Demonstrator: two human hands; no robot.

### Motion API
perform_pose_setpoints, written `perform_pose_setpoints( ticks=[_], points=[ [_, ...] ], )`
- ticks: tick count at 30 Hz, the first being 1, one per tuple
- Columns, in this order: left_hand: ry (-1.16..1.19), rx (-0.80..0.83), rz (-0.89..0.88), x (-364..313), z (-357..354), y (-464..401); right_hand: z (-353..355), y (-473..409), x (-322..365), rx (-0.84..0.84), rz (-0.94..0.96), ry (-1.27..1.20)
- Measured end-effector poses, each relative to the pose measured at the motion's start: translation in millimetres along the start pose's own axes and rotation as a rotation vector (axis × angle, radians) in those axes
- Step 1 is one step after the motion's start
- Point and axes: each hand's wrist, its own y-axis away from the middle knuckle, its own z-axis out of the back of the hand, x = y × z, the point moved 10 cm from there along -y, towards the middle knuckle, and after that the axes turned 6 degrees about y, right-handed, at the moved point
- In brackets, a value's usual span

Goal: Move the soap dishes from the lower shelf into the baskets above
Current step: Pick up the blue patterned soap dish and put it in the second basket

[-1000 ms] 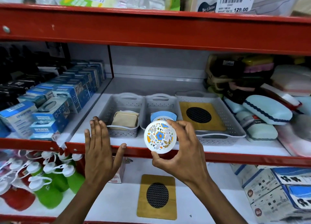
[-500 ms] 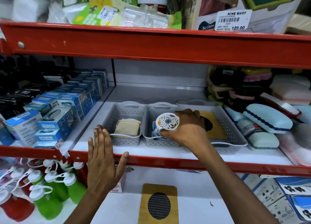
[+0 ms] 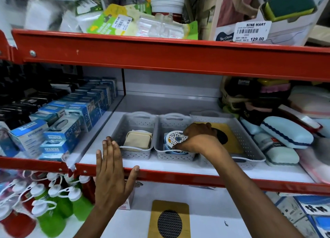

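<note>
1. Soap dish (image 3: 174,139), the round flowery one, sits tilted in the middle basket (image 3: 161,151), pinched at its rim by the right hand (image 3: 198,139). Looks light, stiff, slick plastic, so edge grips work best.
2. Left hand (image 3: 110,169) lies spread flat on the red shelf edge (image 3: 178,178); a wooden dish (image 3: 169,220) waits below.

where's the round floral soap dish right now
The round floral soap dish is in the right hand, tilted over the middle basket, right of the basket holding the beige dish.

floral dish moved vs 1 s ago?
Yes. The round floral soap dish, held by the right hand, went from in front of the red shelf edge up and back into the middle basket.
</note>
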Motion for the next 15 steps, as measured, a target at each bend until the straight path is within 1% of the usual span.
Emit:
perform_pose_setpoints(
  ticks=[5, 7, 10, 13, 15],
  points=[
    [0.008, 0.005, 0.001, 0.5, -0.5, 0.4, -6.4, 0.7, 2.1, 0.071, 0.005, 0.054],
    [0.007, 0.009, 0.005, 1.0, -0.9, 0.3, -1.8, 5.2, 4.0, 0.041, 0.042, 0.041],
    [0.004, 0.018, 0.010, 1.2, -1.2, 0.7, 5.8, 14.4, 14.5, -0.040, 0.154, -0.007],
    [0.003, 0.022, 0.007, 0.6, -0.8, 0.8, -2.6, 18.4, 18.9, 0.031, 0.173, 0.005],
    [0.006, 0.021, 0.006, 0.2, -0.4, 0.7, -3.6, 20.9, 19.4, 0.050, 0.182, 0.032]
  ],
)
